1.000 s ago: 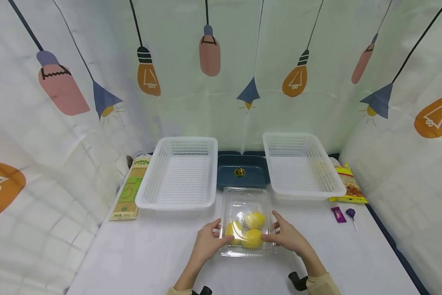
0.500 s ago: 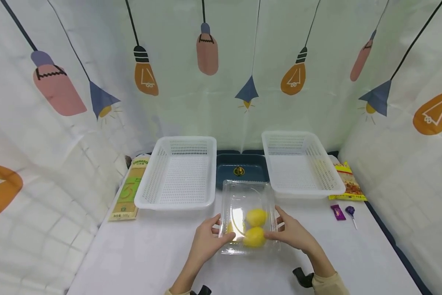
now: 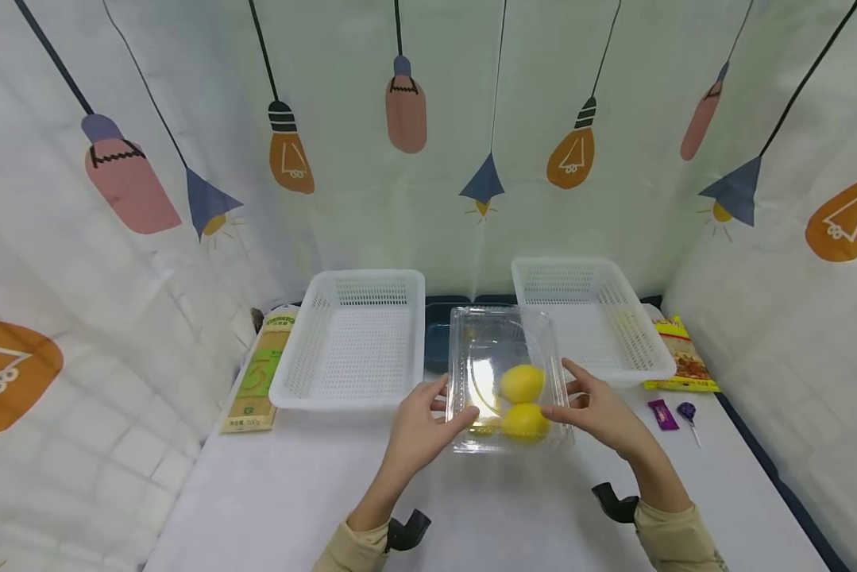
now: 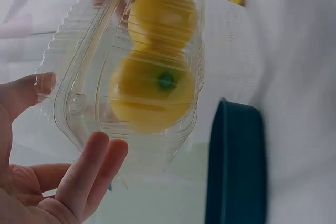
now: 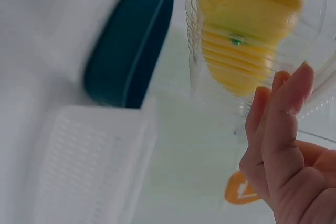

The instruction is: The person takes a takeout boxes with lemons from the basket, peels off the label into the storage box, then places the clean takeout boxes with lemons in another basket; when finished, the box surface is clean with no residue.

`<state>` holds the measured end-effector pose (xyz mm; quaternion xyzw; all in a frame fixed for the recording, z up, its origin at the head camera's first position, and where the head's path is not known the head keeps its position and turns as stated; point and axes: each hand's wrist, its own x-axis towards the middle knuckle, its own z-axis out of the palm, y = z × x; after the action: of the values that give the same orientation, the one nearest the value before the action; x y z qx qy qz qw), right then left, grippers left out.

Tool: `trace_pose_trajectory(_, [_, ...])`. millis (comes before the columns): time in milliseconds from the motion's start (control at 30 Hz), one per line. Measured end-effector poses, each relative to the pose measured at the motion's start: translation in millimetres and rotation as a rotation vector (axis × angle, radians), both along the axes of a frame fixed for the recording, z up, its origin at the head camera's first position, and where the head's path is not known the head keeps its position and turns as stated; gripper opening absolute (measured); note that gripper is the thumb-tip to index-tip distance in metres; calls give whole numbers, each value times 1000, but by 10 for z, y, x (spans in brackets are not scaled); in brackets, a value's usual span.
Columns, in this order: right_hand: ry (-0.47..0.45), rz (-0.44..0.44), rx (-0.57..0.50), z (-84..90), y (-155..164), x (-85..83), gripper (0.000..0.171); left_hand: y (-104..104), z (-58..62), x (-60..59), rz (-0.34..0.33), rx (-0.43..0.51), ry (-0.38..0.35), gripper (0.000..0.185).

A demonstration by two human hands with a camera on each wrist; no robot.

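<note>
Between my two hands in the head view, a clear plastic clamshell box (image 3: pixel 496 338) is held up off the table. Several yellow lemons (image 3: pixel 523 384) lie inside it; glare on the lid partly hides the left side. My left hand (image 3: pixel 424 429) grips the box's left edge, thumb over the rim and fingers against the side. On the opposite edge, my right hand (image 3: pixel 607 413) grips in the same way. The left wrist view shows a lemon (image 4: pixel 152 95) through the ribbed wall. Fingers of my right hand (image 5: pixel 289 145) touch the box in the right wrist view.
A white basket (image 3: pixel 276 395) stands behind on the left, another white basket (image 3: pixel 600 373) on the right. Between them sits a dark blue tray (image 3: pixel 438 338), partly covered by the box. A noodle pack (image 3: pixel 256 373), snack bag (image 3: pixel 685 357), purple candy (image 3: pixel 662 415) and lollipop (image 3: pixel 687 411) lie at the sides.
Both hands have lifted the clamshell box of lemons from the table and carried it forward and to the right, so it now overlaps the blue tray.
</note>
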<state>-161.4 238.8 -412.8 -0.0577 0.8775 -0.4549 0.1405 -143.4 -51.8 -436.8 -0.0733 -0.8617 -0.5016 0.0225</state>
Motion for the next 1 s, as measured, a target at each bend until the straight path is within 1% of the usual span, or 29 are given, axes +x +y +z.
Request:
trace_pose_trajectory(67, [29, -13, 7, 76, 57, -66, 94, 62, 86, -87, -10, 6, 7, 79])
trace_pose_trajectory(167, [58, -32, 28, 175, 150, -183, 88, 165, 189, -266, -32, 12, 8, 77])
trace_pose_trajectory(233, [72, -42, 40, 218, 223, -264, 85, 245, 238, -397, -46, 15, 5, 76])
trace_pose_trajectory(333, [62, -65, 42, 264, 342, -382, 85, 387, 273, -582, -76, 24, -7, 76])
trace_pose_trajectory(500, [27, -90, 64, 322, 543, -602, 88, 670, 278, -845, -110, 25, -45, 80])
trace_pose_trajectory(567, [18, -85, 84, 335, 627, -697, 88, 789, 249, -952, -118, 41, -51, 79])
trace_pose_trajectory(667, [5, -74, 131, 343, 767, -818, 85, 987, 190, -1110, -145, 66, -70, 72])
trace_pose_trajectory(733, [-6, -67, 165, 346, 869, -892, 82, 1122, 157, -1211, -156, 76, -83, 62])
trace_pose_trajectory(767, [-11, -65, 177, 349, 919, -929, 81, 1186, 152, -1260, -162, 67, -93, 55])
trace_pose_trajectory(833, [-33, -59, 197, 359, 1008, -1011, 81, 1307, 157, -1353, -150, 32, -101, 40])
trace_pose_trajectory(933, [-72, -40, 191, 355, 1114, -1139, 79, 1463, 181, -1467, -120, -37, -129, 39])
trace_pose_trajectory(967, [-82, -36, 181, 342, 1142, -1175, 72, 1510, 183, -1499, -119, -59, -142, 40])
trace_pose_trajectory(1000, [-105, -25, 164, 324, 1171, -1211, 72, 1551, 181, -1526, -114, -71, -149, 36])
